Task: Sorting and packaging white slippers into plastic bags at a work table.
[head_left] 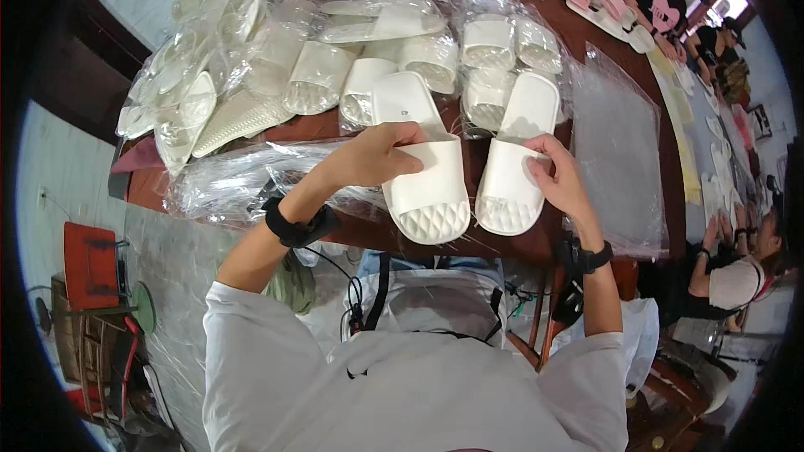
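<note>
At table (578, 29) near edge, left hand (377, 155) pinches left white slide sandal (425, 188) by its strap, right hand (565, 180) likewise right white slide sandal (509, 182), long axes converging toward near-side toes.

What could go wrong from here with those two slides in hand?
Drop: the left hand and right hand grip the left slide sandal and right slide sandal by their straps near the table's near edge; a slip might send one over.

Bump: their heels overlap the bagged white slides in view, so pushing forward could disturb that pile.

Snag: loose clear plastic beside the left wristband might catch.
</note>
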`<state>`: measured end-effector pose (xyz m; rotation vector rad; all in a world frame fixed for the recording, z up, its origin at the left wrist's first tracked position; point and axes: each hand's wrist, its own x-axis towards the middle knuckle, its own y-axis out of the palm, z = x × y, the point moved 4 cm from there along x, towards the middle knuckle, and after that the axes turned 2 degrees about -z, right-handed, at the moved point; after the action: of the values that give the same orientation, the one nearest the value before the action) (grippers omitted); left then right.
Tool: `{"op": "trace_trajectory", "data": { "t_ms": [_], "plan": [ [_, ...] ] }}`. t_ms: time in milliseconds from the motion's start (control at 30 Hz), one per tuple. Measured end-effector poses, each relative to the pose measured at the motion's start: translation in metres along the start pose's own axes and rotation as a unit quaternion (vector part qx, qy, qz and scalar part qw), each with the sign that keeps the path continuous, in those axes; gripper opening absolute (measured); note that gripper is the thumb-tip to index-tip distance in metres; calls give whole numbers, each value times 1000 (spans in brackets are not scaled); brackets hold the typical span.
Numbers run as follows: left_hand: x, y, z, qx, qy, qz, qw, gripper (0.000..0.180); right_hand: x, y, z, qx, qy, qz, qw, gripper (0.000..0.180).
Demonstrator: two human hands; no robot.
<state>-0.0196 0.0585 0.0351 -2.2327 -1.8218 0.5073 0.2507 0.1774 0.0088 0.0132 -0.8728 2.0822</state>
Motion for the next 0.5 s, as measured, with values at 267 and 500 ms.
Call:
{"op": "trace_trajectory", "data": {
  "t_ms": [267, 500],
  "plan": [
    [2, 14, 12, 80, 46, -28, 995, 25, -18, -7, 2, -96, -24, -59, 993, 19],
    [-13, 17, 7, 132, 100, -114, 980, 35, -58, 6, 46, -81, 16, -80, 993, 14]
  ]
}}
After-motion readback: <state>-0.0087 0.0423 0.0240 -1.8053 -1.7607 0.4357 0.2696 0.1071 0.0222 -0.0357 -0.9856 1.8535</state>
